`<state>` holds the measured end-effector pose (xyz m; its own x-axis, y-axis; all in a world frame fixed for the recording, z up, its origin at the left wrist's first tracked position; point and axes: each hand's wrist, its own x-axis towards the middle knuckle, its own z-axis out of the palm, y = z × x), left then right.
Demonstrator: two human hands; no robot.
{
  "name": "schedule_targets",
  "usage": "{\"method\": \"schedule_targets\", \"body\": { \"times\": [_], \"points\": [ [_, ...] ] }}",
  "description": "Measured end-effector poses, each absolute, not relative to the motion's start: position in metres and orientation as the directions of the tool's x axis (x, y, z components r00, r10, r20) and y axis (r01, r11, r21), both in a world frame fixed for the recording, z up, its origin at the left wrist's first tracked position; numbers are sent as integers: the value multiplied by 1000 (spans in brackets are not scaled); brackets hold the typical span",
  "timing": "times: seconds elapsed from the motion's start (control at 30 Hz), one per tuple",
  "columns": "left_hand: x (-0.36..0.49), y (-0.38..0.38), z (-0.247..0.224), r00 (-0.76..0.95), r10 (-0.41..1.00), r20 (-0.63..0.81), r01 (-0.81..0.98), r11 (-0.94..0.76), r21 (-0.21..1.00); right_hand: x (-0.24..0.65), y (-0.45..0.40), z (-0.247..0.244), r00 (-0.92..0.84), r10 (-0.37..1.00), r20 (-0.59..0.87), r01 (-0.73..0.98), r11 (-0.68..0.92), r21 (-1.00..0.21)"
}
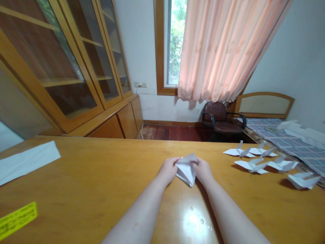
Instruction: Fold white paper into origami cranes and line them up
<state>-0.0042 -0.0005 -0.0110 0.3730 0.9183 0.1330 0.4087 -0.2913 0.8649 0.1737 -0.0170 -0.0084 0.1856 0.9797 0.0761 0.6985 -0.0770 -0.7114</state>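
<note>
One folded white paper piece [186, 171], over the bench [101, 169] between the fingers of the left hand [167, 170] and right hand [203, 171], which pinch its opposite sides; presumably light, crisp, easily creased, best held at layered edges; five origami birds [281, 165], right of the fingers.

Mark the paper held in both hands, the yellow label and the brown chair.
Held paper [187, 172], head view: middle of its folded face.
Yellow label [18, 221], head view: middle of its visible part.
Brown chair [217, 116], head view: lower backrest.
</note>
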Motion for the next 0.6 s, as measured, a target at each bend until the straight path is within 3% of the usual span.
{"method": "schedule_targets", "body": {
  "times": [0.27, 0.4, 0.6],
  "points": [
    [-2, -7, -3, 404, 889, 215, 243, -331, 912, 176, -13, -14, 214, 975, 66, 671, -97, -735],
    [-1, -8, -2, 352, 906, 234, 240, -329, 913, 179, -12, -15, 236, 970, 66, 674, -114, -730],
    [-2, -10, 2, 403, 892, 206, 260, -328, 908, 181, -10, -19, 242, 967, 74, 649, -105, -753]
  ]
}}
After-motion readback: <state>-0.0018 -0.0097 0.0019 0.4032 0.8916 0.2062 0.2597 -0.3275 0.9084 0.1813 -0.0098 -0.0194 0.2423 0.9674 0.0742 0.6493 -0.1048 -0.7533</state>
